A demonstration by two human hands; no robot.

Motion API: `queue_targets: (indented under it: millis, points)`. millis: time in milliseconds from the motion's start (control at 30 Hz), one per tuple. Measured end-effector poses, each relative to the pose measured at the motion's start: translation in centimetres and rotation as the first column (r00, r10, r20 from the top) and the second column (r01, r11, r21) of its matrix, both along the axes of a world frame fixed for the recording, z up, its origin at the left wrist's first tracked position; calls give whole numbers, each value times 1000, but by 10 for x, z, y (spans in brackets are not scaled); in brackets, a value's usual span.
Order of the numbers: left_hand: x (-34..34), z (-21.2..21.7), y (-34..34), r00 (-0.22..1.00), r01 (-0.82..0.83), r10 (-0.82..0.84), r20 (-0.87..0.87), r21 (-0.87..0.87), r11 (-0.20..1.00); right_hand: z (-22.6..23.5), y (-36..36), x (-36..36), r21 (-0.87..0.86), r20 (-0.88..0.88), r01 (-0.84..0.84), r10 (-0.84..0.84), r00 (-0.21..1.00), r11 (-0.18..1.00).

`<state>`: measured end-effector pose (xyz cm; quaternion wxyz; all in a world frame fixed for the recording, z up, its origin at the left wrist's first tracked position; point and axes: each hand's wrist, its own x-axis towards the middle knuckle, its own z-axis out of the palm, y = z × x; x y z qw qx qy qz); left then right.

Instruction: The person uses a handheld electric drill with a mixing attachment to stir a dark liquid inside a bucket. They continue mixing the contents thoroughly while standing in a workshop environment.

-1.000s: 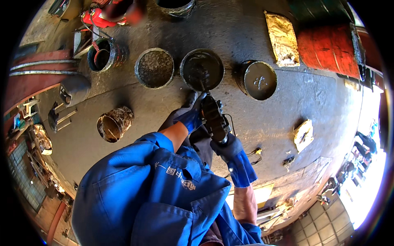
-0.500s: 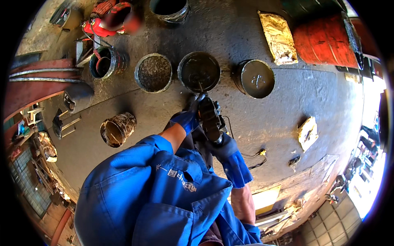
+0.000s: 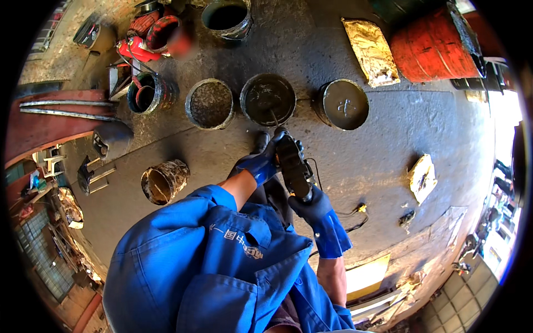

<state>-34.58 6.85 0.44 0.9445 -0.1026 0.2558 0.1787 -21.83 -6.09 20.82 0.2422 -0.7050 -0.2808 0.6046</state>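
Blue gloves (image 3: pixel 261 165), black tool (image 3: pixel 293 166)

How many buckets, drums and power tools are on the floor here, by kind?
Upright buckets: 5
Tipped bucket: 1
Red drum: 1
Power tool, held in both gloved hands: 1
Total: 8

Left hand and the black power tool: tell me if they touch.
Touching. The head view shows the gloved left hand wrapped around the front of the tool, with no gap between glove and tool body.
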Motion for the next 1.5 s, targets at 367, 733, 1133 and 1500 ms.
queue_targets:
  millis: [367, 733, 1133, 1500]
  points:
    - [16, 63, -35, 970, 127, -94, -223, 138, 982, 4, -76, 28, -45, -104, 120, -124, 987, 992]
    - [16, 108, -61, 959, 178, -165, -229, 36, 983, 12, -135, 51, -110, -188, 213, -230, 955, 971]
    - [41, 101, -88, 957, 202, -195, -215, 11, 979, 7, -192, 76, -78, -123, 133, -142, 982, 988]
    - [28, 88, -103, 972, 52, -55, -229, -18, 998, -9, -214, 97, 97, -211, 50, -29, 977, 994]
